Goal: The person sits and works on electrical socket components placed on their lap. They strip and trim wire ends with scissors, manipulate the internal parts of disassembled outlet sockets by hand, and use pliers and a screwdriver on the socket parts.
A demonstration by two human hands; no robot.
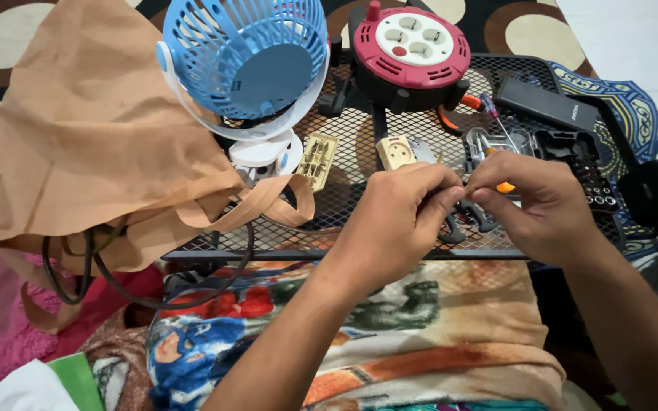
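My left hand (401, 221) and my right hand (538, 205) meet fingertip to fingertip over a black mesh table top (344, 240). The left hand is closed around small pliers (462, 224); their black handles hang out below the fingers. With thumb and forefinger, my right hand pinches a small part at the meeting point, hidden by the fingers. An orange piece (505, 187) shows just under the right fingers. A beige socket housing (395, 152) and a beige socket insert (317, 160) lie on the mesh just beyond the left hand.
A blue and white fan (245, 61) and a red cable reel with sockets (413, 46) stand at the back. A screwdriver (493, 113), a black box (546, 103) and a bit case (573, 156) lie right. A tan cloth bag (93, 122) and black cable (116, 285) fill the left.
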